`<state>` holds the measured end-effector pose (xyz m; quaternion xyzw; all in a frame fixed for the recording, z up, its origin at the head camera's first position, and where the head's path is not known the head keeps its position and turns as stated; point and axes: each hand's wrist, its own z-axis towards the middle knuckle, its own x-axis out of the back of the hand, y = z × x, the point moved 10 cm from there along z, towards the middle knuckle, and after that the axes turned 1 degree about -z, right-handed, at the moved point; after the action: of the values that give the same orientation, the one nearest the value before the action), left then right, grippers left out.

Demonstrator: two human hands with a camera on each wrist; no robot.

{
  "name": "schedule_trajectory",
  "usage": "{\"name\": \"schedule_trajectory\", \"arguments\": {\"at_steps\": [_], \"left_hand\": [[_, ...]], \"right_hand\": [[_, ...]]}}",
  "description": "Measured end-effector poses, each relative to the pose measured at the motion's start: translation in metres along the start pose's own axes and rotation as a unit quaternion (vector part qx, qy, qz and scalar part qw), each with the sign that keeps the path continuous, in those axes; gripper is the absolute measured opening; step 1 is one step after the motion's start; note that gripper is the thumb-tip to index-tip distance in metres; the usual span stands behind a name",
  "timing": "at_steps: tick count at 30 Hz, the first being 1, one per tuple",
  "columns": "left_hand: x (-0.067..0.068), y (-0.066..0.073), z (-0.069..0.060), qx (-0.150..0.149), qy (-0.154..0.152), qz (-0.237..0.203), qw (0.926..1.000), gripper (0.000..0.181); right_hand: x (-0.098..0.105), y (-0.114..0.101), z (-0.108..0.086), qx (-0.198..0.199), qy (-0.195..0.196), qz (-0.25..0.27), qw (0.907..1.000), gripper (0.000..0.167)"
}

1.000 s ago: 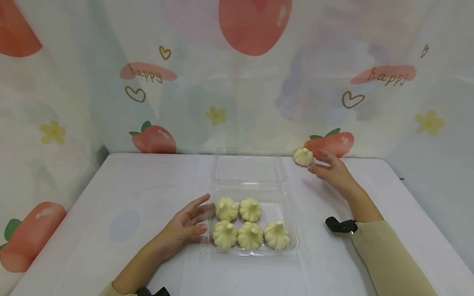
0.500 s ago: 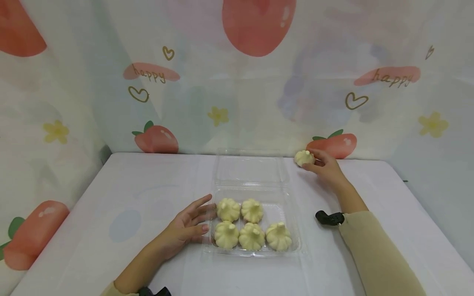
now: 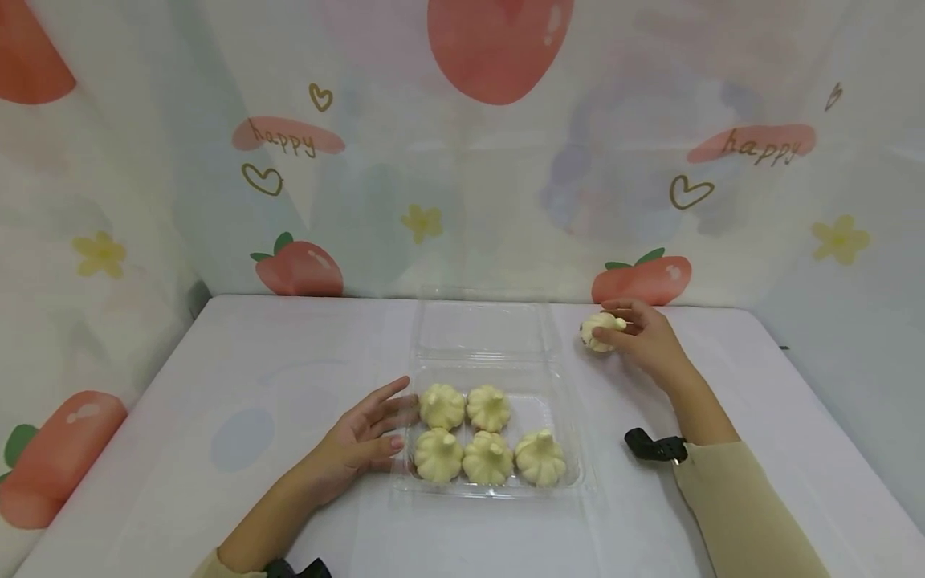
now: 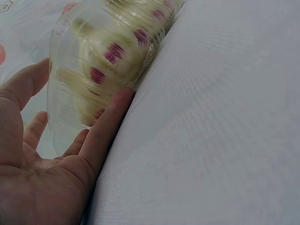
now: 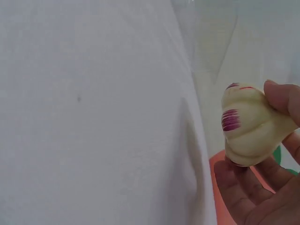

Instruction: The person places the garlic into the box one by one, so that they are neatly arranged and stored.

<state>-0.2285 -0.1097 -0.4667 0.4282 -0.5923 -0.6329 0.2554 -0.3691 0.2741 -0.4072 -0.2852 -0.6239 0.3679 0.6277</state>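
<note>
Between thumb and fingers my right hand (image 3: 646, 337) holds a pale garlic bulb (image 3: 596, 332) above the table's far right part. In the right wrist view the garlic bulb (image 5: 248, 124) shows purple streaks, its stem end tucked toward the palm. A clear plastic clamshell box (image 3: 571, 417) lies with its lid folded back, and several garlic bulbs (image 3: 488, 459) sit in it in two rows. My left hand (image 3: 354, 441) touches the box's left side with its fingers extended. The left wrist view shows those fingers (image 4: 110, 126) along the clear wall.
The box's transparent lid (image 3: 484, 329) lies flat toward the back. A white cloth covers the table (image 3: 289, 345). Behind it hangs a curtain (image 3: 491, 185) printed with fruit, hearts and flowers. At the box's front right sits a single garlic bulb (image 3: 540, 457), with a gap behind it.
My right hand has closed on the garlic bulb at the back right, lifted it and brought it slightly nearer, tilting it. The left hand stays at the box.
</note>
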Motion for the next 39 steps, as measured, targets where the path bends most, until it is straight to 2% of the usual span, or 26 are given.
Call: {"name": "schedule_trajectory", "arguments": {"at_steps": [5,10,16,21,26,32,39], "left_hand": [[0.000,-0.001,0.000,-0.003,-0.004,-0.011,0.9999,0.080],[-0.002,-0.005,0.000,-0.003,-0.008,-0.019,0.9998,0.079],[0.000,-0.007,-0.001,-0.003,-0.007,-0.012,0.9999,0.079],[-0.001,-0.005,0.000,-0.002,-0.008,-0.010,0.9999,0.080],[0.001,-0.003,0.001,0.001,-0.004,-0.006,1.0000,0.080],[0.003,-0.003,0.001,0.000,-0.005,0.000,1.0000,0.079],[0.002,-0.003,0.002,0.001,-0.006,-0.001,1.0000,0.078]], "right_hand": [[0.012,-0.011,-0.013,0.029,0.021,0.002,0.9994,0.051],[0.017,-0.023,-0.025,0.050,0.011,-0.024,0.9984,0.045],[0.011,-0.043,-0.033,0.066,-0.015,-0.014,0.9976,0.042],[0.009,-0.058,-0.037,0.081,-0.017,-0.020,0.9964,0.042],[0.004,-0.069,-0.038,0.095,-0.023,-0.003,0.9952,0.040],[-0.003,-0.077,-0.039,0.112,-0.037,-0.009,0.9930,0.041],[-0.013,-0.081,-0.043,0.110,-0.052,-0.016,0.9924,0.042]]}}
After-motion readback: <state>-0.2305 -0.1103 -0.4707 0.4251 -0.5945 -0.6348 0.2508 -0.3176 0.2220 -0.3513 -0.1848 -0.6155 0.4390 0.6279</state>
